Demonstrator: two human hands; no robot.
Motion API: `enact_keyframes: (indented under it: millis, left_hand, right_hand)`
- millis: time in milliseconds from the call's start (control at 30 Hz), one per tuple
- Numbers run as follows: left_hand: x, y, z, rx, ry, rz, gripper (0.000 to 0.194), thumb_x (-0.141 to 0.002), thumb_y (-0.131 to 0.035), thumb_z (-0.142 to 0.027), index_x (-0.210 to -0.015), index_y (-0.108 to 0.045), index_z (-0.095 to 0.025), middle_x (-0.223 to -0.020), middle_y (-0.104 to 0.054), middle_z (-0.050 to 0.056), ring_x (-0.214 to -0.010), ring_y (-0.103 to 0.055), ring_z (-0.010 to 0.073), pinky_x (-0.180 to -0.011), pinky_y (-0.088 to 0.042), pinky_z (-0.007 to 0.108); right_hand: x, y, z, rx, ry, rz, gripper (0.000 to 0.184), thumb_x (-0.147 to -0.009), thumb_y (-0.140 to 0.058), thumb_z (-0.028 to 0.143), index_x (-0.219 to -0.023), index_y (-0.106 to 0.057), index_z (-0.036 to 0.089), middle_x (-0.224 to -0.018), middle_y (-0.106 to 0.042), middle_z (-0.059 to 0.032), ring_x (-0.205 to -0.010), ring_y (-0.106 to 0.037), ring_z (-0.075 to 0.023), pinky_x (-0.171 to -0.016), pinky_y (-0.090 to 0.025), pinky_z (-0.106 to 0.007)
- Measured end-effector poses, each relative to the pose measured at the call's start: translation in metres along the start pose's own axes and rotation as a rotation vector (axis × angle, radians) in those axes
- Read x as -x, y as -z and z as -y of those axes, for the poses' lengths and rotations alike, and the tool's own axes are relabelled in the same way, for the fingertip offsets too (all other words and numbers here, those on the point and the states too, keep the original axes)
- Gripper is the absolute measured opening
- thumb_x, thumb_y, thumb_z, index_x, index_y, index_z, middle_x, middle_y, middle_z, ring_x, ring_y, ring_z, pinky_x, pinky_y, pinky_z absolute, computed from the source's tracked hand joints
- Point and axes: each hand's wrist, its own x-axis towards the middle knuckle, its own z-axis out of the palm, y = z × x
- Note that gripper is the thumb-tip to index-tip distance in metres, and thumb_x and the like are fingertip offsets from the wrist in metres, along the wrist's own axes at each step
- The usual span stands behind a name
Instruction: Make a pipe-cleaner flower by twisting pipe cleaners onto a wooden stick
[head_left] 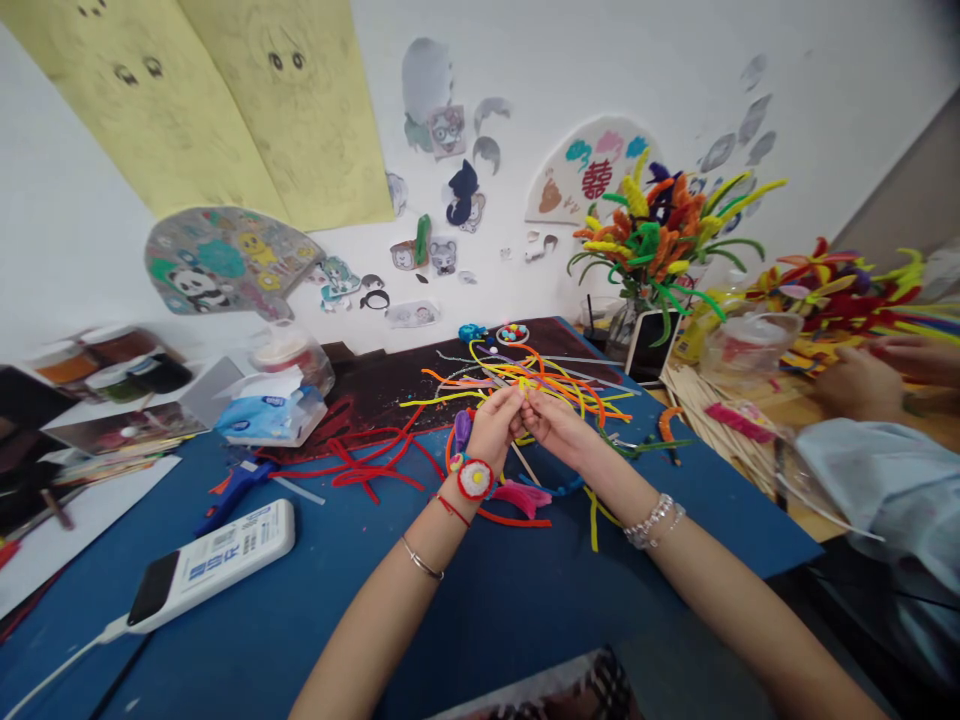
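Observation:
My left hand (495,425) and my right hand (551,423) meet above the blue table mat (480,620), fingertips close together. Both pinch a thin wooden stick (527,465), whose upper end my fingers hide. Just beyond them lies a tangle of yellow and orange pipe cleaners (540,380). Red pipe cleaners (360,460) lie to the left of my hands. A purple pipe cleaner piece (463,430) lies by my left hand. A knitted red-and-white flower bracelet (475,478) sits on my left wrist.
A blue glue gun (240,490) and a white power strip (210,565) lie at left, near a tissue pack (271,415). At right stand a vase of pipe-cleaner flowers (660,235) and a pile of wooden sticks (712,420). A co-worker's hands (859,385) work at far right.

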Motion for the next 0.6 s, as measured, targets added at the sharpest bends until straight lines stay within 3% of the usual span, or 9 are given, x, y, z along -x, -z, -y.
enact_keyframes:
  millis: [300, 600]
  left_hand:
    - [-0.001, -0.002, 0.001, -0.133, -0.109, -0.077, 0.027, -0.065, -0.065, -0.033, -0.082, -0.058, -0.014, -0.053, -0.048, -0.005, -0.041, -0.037, 0.0017, -0.039, -0.026, 0.016]
    - [0.007, -0.011, 0.001, -0.061, -0.083, -0.103, 0.03, -0.063, -0.066, -0.035, -0.083, -0.058, -0.013, -0.052, -0.05, -0.005, -0.039, -0.039, 0.0012, -0.037, -0.024, 0.015]
  right_hand:
    - [0.002, -0.003, 0.002, 0.063, 0.023, -0.004, 0.014, -0.066, -0.068, 0.028, -0.075, -0.063, 0.02, -0.064, -0.061, 0.0021, -0.055, -0.057, -0.0081, -0.054, -0.049, -0.019]
    - [0.006, -0.004, 0.004, -0.006, -0.092, 0.071, 0.021, -0.069, -0.066, 0.033, -0.064, -0.056, 0.015, -0.051, -0.051, 0.0052, -0.043, -0.045, -0.0019, -0.042, -0.039, -0.012]
